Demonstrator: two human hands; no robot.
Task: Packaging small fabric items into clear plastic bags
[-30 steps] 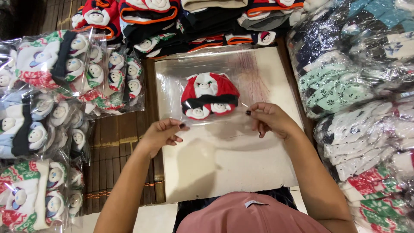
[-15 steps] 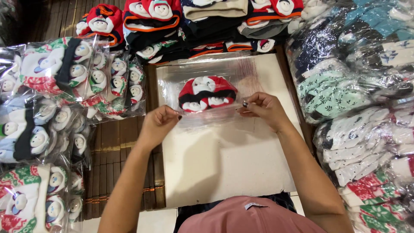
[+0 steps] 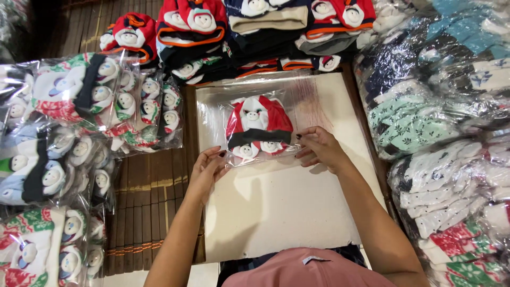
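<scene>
Workspace: white board (image 3: 287, 212) on a slatted bamboo mat (image 3: 143, 191), ringed by bagged stock (image 3: 79, 106) at left, bagged garments (image 3: 441, 122) at right, and loose caps (image 3: 196, 26) above.

Item: red-and-white baby cap set (image 3: 257, 127), already inside a clear plastic bag (image 3: 276, 114), lying on the board's upper half. Bag mouth apparently not yet sealed.

Left hand (image 3: 208, 169): fingertips pinching the bag's lower-left corner. Right hand (image 3: 319, 149): fingers curled, pressing the bag's right edge.

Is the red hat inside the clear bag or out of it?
Inside. The red hat lies flat under the shiny plastic of the bag, and both hands pinch the bag's lower edge.
</scene>
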